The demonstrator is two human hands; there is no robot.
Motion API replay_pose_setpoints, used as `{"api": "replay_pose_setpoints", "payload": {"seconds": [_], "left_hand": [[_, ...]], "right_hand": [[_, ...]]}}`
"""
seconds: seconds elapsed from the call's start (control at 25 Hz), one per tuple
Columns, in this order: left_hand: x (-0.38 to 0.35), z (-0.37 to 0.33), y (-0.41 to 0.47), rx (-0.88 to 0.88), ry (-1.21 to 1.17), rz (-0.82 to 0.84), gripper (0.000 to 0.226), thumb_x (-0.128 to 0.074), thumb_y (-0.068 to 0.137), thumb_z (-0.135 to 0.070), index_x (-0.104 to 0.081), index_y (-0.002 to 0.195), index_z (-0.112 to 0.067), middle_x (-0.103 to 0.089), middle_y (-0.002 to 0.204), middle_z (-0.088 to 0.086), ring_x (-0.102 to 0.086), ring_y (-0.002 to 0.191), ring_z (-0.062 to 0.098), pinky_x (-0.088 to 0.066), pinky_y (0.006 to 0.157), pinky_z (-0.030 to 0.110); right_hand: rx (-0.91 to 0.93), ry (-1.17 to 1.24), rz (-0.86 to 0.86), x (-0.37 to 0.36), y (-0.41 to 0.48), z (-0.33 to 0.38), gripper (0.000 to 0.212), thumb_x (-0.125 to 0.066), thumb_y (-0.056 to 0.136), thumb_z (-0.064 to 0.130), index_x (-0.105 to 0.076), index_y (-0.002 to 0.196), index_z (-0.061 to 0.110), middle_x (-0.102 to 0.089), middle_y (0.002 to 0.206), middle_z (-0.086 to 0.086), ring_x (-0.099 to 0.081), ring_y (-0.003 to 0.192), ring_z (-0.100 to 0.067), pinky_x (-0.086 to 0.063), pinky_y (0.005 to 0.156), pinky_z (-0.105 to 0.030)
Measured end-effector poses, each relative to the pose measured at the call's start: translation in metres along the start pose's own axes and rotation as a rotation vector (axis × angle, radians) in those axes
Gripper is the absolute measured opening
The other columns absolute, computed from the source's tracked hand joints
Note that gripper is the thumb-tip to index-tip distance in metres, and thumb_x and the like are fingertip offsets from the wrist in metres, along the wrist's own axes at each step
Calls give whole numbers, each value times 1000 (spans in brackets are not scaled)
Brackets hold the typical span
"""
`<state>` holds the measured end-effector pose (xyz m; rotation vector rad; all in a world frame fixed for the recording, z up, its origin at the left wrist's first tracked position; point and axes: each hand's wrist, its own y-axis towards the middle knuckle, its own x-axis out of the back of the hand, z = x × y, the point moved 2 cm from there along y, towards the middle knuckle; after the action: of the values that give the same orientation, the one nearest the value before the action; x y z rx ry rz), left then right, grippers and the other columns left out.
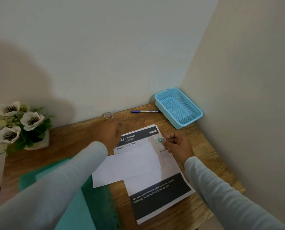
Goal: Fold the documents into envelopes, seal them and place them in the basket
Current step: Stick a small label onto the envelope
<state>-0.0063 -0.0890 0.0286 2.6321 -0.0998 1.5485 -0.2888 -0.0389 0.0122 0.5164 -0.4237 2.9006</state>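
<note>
Over the documents (160, 195), the right hand (178, 146) pinches a small greenish tag (161, 139). The left hand (107, 131) is blurred past their far edge, its grip unreadable. An envelope (121, 168) lies across them, and the basket (178, 107) sits beyond their far-right corner.

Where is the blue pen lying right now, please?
In the head view, the blue pen lies at the far edge of the wooden table by the wall, right of centre, between the clear cup and the blue basket.

Soft dim light, broad shadow on the wall (39, 63), blurred left hand (107, 131), wide-angle bending at edges.
</note>
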Motion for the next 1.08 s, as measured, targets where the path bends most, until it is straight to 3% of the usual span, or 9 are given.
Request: {"api": "replay_pose_setpoints", "payload": {"seconds": [0.16,0.4,0.8,1.08], "left_hand": [[-47,-32,-39,-106,-135,142,17,-61,99,-30,-64,116,-32,-63,118,-8,-57,105,14,-52,91,31],[-85,-33,-52,-192,-26,76,20,-60,99,-32,-64,119,-32,-57,129,-8,-46,126,17,-38,109,33],[-99,-34,-59,-279,214,19,43,-63,97,-29,-57,138,-39,-59,116,-3,-51,114,24,-49,94,40],[-100,-34,-60,-281,254,18,47,-72,92,-30,-59,135,-44,-60,117,-1,-53,113,25,-49,93,41]], "right_hand": [[-79,-59,12,-10,1,-9,3,-76,90,15,-73,91,15,-76,87,-1,-72,78,-19,-58,70,-29],[-100,-259,46,-31,6,-12,4,-73,93,21,-73,89,20,-73,89,2,-71,79,-17,-61,81,-34],[-48,-485,49,-43,15,-13,10,-71,94,27,-72,85,22,-70,86,4,-66,85,-14,-56,86,-32],[-19,-533,45,-44,15,-14,10,-69,95,27,-71,86,22,-69,87,5,-65,86,-14,-56,85,-33]]}}
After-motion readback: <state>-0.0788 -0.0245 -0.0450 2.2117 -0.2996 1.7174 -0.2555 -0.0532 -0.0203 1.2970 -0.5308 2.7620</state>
